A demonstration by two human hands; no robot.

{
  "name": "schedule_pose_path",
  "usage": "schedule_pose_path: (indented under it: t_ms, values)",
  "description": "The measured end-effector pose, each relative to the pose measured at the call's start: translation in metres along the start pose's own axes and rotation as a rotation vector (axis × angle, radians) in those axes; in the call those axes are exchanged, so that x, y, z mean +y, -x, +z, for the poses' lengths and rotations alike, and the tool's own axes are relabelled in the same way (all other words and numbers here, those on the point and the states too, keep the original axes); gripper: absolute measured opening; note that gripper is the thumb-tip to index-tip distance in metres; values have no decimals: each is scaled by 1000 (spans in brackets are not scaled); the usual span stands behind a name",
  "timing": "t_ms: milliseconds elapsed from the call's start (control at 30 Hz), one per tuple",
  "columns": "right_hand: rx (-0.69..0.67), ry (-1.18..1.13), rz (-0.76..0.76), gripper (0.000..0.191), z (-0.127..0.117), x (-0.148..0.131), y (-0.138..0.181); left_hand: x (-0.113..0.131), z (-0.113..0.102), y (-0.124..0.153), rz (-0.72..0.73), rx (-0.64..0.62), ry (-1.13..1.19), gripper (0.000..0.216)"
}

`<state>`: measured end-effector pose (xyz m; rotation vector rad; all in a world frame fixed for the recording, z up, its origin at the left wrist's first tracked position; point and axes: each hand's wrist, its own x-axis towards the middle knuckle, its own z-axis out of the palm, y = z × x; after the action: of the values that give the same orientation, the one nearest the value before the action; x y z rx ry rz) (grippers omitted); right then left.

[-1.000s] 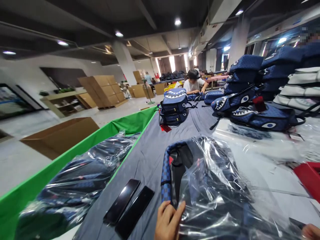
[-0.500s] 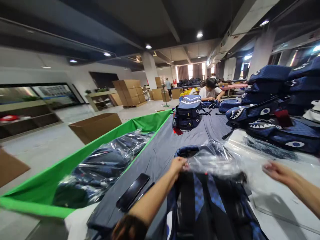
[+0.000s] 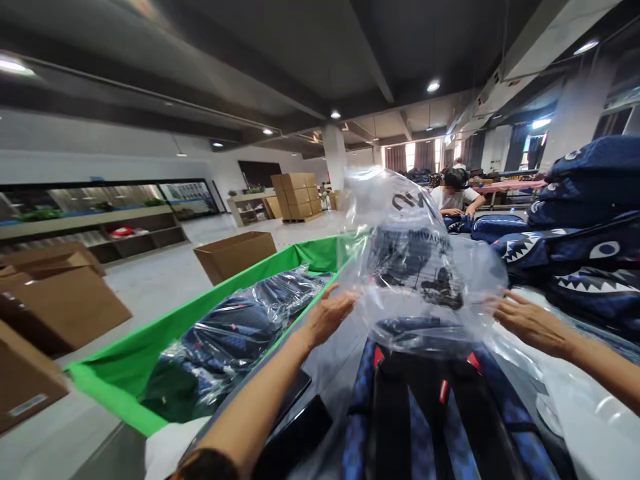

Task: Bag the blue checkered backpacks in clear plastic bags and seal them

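Note:
A blue checkered backpack [image 3: 430,413] with black straps lies on the table right in front of me. A clear plastic bag [image 3: 415,260] stands puffed up over its top end. My left hand [image 3: 327,313] presses against the bag's left side with fingers stretched out. My right hand [image 3: 530,323] lies against the bag's right side, fingers also extended. Whether either hand pinches the film is hard to make out.
A green fabric bin [image 3: 165,333] to my left holds several bagged backpacks [image 3: 235,327]. Two dark phones [image 3: 295,427] lie by my left forearm. Shark-face backpacks [image 3: 575,253] pile at the right. A person [image 3: 453,197] works at the far end. Cardboard boxes [image 3: 235,253] stand on the floor.
The bag has risen from lying low on the backpack to standing puffed up. Both hands moved up to its sides. My view has turned left.

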<state>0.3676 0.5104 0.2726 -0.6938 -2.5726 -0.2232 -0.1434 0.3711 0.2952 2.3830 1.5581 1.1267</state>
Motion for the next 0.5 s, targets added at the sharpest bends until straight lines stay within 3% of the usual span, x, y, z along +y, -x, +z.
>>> schedule_pose_path:
  t_ms: [67,133,267,367,500]
  values:
    - [-162,-164,59,43,31,9,3,-16,44,1,-226,-81,302,23]
    - [-240,-301,168,39,68,10,14,-29,90,7,-343,-84,404,21]
    - [-176,-403,376,34,133,-8,48,-47,160,35,-507,-4,486,15]
    - [-104,-459,596,46,147,-25,65,-50,176,55,-594,31,543,24]
    - [-112,-535,683,42,127,-50,70,-37,163,81,-618,37,639,54]
